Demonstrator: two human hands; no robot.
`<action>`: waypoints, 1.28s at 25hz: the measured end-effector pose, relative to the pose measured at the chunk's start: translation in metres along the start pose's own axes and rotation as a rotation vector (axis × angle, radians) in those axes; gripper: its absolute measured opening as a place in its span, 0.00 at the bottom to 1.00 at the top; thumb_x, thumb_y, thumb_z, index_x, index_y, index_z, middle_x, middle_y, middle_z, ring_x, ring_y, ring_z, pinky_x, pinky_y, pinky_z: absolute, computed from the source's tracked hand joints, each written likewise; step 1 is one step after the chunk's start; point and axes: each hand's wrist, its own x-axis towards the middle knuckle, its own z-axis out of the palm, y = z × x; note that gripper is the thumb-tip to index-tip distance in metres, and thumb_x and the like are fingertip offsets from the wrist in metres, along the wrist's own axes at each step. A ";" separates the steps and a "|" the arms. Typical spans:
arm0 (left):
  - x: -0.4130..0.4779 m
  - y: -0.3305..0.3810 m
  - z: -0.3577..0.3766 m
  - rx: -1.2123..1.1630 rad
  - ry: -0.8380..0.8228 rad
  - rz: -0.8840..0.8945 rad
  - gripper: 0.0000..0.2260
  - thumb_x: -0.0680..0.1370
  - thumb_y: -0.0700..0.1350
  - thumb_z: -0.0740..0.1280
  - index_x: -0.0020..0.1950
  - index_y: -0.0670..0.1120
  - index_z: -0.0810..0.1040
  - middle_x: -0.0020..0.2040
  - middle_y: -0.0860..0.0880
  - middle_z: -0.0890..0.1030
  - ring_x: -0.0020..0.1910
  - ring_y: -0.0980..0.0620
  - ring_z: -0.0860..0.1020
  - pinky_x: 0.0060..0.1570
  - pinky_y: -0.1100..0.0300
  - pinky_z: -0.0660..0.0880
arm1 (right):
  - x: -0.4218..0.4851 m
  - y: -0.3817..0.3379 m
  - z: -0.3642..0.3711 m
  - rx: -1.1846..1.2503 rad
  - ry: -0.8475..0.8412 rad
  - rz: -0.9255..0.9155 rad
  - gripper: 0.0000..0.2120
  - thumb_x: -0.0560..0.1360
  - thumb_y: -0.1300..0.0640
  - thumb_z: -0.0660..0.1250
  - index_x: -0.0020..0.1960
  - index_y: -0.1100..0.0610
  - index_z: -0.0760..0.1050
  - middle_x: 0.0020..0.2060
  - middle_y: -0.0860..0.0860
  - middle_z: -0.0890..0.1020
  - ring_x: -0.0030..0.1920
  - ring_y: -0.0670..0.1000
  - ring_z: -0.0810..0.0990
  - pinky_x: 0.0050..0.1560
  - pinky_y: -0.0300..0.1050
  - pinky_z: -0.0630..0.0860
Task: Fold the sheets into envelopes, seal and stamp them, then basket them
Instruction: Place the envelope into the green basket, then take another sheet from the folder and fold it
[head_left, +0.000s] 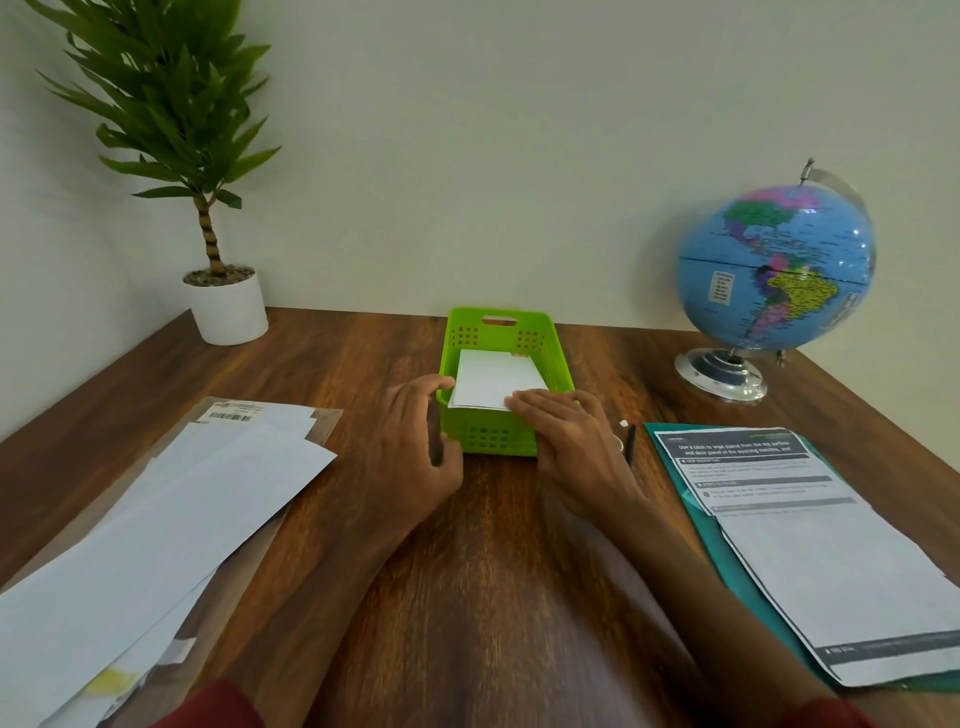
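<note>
The right hand (569, 441) was seen laid over the near right rim of the green basket (561, 382), fingers nearly straight, their tips resting on the near edge of a white folded envelope (496, 379). Nothing was pinched; the fingers only pressed. The left hand (410, 441) was held at the basket's near left corner, fingers loosely curled, fingertips touching the rim; whether a dark thin object was held under it could not be told.

One envelope was counted in the basket, lying tilted, its near edge raised on the near rim, its long axis running left to right. A small orange patch was glimpsed at its far right corner. Anything beneath it could not be made out.

The basket was set at the middle of the wooden table (493, 571), one handle slot in its far wall.

To the left, several white sheets (171, 519) were spread on a clear plastic sleeve (322, 426), long axes slanting from near left to far right. To the right, one printed sheet (810, 530) was laid on a teal folder (701, 519); one dark pen (629, 441) lay between folder and hand. One potted plant (223, 291) was noted far left, one globe (774, 270) far right.
</note>
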 end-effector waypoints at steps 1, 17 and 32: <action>-0.001 0.002 -0.001 0.018 -0.002 0.009 0.26 0.69 0.40 0.70 0.68 0.43 0.74 0.65 0.47 0.77 0.65 0.49 0.73 0.63 0.66 0.70 | -0.004 -0.002 -0.006 0.022 -0.012 0.012 0.24 0.77 0.63 0.64 0.72 0.55 0.75 0.70 0.55 0.78 0.72 0.56 0.75 0.70 0.65 0.68; -0.036 0.057 0.021 -0.061 -0.315 0.257 0.18 0.66 0.33 0.65 0.52 0.49 0.79 0.53 0.54 0.78 0.57 0.52 0.75 0.61 0.60 0.71 | -0.132 0.029 -0.100 -0.289 -0.327 0.988 0.22 0.80 0.36 0.61 0.61 0.53 0.73 0.59 0.53 0.81 0.54 0.51 0.79 0.57 0.48 0.78; -0.043 0.057 0.018 -0.153 -0.447 0.152 0.13 0.73 0.37 0.67 0.53 0.52 0.81 0.53 0.57 0.80 0.54 0.59 0.76 0.57 0.72 0.68 | -0.106 0.013 -0.125 -0.192 -0.224 0.990 0.13 0.79 0.50 0.69 0.58 0.57 0.83 0.52 0.53 0.86 0.38 0.49 0.81 0.42 0.43 0.82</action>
